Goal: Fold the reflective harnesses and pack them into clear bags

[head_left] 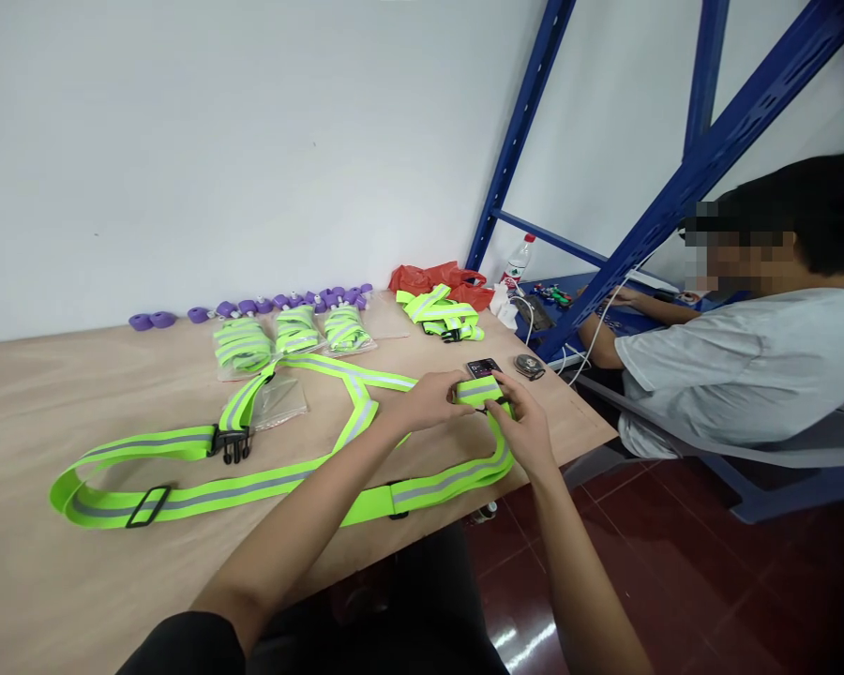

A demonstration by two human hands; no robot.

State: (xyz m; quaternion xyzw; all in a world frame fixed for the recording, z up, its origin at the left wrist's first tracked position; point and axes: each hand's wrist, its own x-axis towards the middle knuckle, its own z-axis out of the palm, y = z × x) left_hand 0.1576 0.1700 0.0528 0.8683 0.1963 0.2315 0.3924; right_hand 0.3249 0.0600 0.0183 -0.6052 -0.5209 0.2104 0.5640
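Note:
A neon yellow-green reflective strap harness [253, 486] with a grey stripe lies spread on the table. Its black side-release buckle [233, 444] and a black slide adjuster [147, 506] are at the left. My left hand [436, 401] grips the strap near the table's right end, thumb and fingers closed on it. My right hand [524, 422] pinches the same strap from the other side, close to a small black plastic piece that the fingers partly cover. Just beyond both hands lies a dark phone [483, 367] with its screen lit.
Several bagged green straps [243, 345] and purple pieces [288, 302] line the back. A loose harness [440, 311], a red plastic bag [436, 277] and a tape measure [529, 366] are at the right. A blue rack post [605, 272] separates a seated person [752, 347] from me.

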